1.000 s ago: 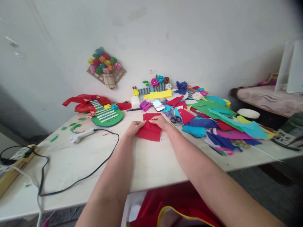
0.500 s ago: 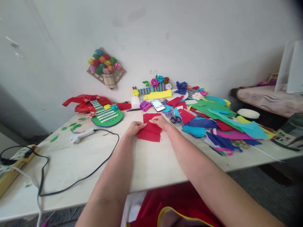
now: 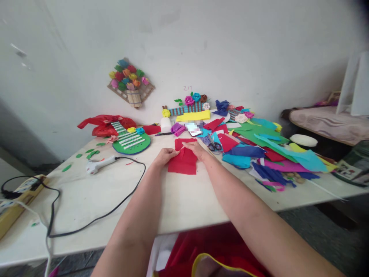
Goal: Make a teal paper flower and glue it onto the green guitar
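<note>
A red paper sheet lies flat on the white table, a little beyond its middle. My left hand pinches the sheet's left edge with closed fingers. My right hand presses and pinches the sheet near its top, fingers together, a small fold raised between the two hands. Both forearms reach forward from the near edge.
A white glue gun with a black cord lies at left. A green round craft piece and red plastic bag sit behind. Scissors and a heap of coloured paper lie to the right. A paper-flower craft hangs on the wall.
My hands have shifted slightly on the red sheet, drawing closer at its upper left and lifting a small fold. The sheet stays where it was.
</note>
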{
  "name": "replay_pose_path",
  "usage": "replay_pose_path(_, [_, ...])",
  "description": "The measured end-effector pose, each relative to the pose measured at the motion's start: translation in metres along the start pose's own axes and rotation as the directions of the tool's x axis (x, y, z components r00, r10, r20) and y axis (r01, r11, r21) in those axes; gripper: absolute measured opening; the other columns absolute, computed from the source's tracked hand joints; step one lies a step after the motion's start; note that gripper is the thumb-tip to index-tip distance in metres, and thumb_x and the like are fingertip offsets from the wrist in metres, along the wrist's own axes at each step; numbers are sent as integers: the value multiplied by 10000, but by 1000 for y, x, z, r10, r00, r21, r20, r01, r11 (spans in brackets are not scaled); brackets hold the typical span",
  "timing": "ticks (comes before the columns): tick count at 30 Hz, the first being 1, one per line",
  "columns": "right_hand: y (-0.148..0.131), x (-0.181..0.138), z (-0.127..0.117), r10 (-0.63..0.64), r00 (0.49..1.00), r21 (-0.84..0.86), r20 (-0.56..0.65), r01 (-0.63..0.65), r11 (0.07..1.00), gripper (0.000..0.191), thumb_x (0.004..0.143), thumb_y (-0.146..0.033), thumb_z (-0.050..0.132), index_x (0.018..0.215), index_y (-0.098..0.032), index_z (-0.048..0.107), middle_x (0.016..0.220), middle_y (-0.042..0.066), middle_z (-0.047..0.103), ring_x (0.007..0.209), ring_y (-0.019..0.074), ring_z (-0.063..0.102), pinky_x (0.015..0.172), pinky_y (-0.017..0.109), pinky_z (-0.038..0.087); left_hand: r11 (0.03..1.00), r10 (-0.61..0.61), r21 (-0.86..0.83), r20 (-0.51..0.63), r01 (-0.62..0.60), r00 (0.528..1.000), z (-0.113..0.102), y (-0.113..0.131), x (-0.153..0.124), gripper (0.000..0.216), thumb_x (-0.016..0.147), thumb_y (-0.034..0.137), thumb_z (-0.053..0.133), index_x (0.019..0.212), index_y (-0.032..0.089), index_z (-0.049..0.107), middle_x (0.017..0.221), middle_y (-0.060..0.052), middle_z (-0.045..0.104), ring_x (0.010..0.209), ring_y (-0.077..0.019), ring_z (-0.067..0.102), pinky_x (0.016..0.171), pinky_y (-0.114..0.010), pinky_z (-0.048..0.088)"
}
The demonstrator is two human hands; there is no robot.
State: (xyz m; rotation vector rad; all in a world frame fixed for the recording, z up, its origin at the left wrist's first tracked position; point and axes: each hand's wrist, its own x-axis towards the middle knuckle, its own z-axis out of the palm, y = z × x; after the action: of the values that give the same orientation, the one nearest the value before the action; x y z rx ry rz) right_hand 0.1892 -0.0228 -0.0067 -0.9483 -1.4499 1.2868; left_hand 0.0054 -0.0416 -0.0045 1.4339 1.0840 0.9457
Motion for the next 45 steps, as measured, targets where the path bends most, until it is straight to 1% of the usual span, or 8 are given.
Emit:
replay_pose_path(3, [2,1,-2,61,997,83,-42,-58,995,422,613,-577,644,632,-157,609,533,10,552,522,139,495,521,278,366,1000,21,16,-28,-21,999,1,1,0,375,558,481,743,658,131,651,580,-24,633,489,-117,532,484,-225,396])
replay_pose_path(9, [6,5,-3,-93,993,-153,-73,81,985,364,529,-499,720,562,-157,599,511,-29,510,535,111,456,530,255,346,999,34,5,-44,-34,998,1,-2,2,353,554,465,750,653,139,658,598,-22,648,502,-122,547,488,-224,406])
replay_pose_path(12, [9,8,-3,-111,992,-172,-66,98,980,324,512,-457,730,584,-155,639,555,-21,560,585,120,486,587,264,376,1000,6,-15,-53,-7,999,2,-2,1,367,537,459,764,680,133,674,620,-31,663,513,-127,562,510,-232,427])
replay_pose_path(17, [10,10,-2,-108,993,-133,-40,102,986,260,514,-400,735,602,-165,666,609,-7,621,627,130,525,672,287,410,999,-7,-41,39,9,999,2,2,-1,448,552,486,752,813,125,704,741,-75,700,590,-156,611,568,-254,461])
replay_pose_path(25, [2,4,5,-140,990,-131,12,140,981,232,527,-372,733,616,-162,688,633,15,658,647,143,562,702,298,429,998,-16,54,25,14,1000,3,3,-1,417,525,494,755,682,121,656,592,-36,634,493,-118,522,466,-222,370])
replay_pose_path(29, [3,5,4,-157,988,-208,-11,151,966,209,540,-360,721,615,-167,688,647,18,671,659,150,574,694,291,436,984,49,173,7,-49,999,3,2,2,415,556,519,714,645,123,625,536,3,571,467,-89,448,444,-212,300])
replay_pose_path(39, [8,9,1,-205,979,-261,6,200,945,196,566,-361,706,622,-174,699,667,28,690,677,165,604,692,291,457,933,130,331,55,-141,990,2,0,6,416,630,538,627,645,124,592,547,16,504,498,-88,384,460,-219,273])
replay_pose_path(45, [9,11,3,-217,975,-249,40,220,943,167,564,-338,706,615,-179,700,671,28,694,687,168,610,692,288,457,923,159,345,65,-172,985,3,-1,6,378,640,507,627,609,134,571,543,19,504,497,-91,394,456,-219,276])
